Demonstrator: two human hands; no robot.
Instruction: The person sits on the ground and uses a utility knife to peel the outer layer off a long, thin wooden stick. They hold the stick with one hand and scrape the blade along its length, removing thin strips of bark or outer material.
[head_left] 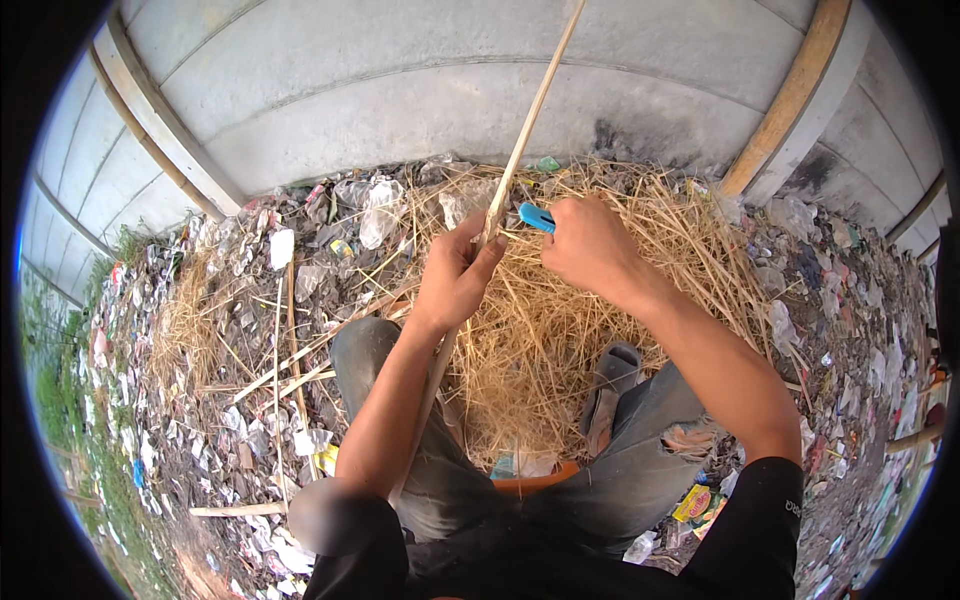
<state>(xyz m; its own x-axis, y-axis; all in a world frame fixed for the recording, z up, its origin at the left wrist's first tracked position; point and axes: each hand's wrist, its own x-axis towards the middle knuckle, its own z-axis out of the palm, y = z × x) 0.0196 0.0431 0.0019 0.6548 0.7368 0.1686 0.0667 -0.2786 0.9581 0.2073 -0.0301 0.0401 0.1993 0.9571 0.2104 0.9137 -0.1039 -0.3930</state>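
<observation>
A long, pale bamboo strip (530, 125) slants up from beside my left leg toward the wall. My left hand (455, 275) is closed around it, thumb laid along the strip. Just to the right, my right hand (590, 245) grips a blue utility knife (536, 217), its end pointing at the strip. The knife's blade cannot be made out, and most of its handle is hidden in my fist. Below both hands, between my knees, lies a heap of straw-coloured shavings (530, 330).
A grey concrete wall (450, 110) stands ahead, with a bamboo pole (795, 95) leaning on it at right. Thin sticks (278, 380) lie left of my knee. Litter (850, 330) covers the ground on both sides. My sandalled foot (612, 385) rests at the heap's edge.
</observation>
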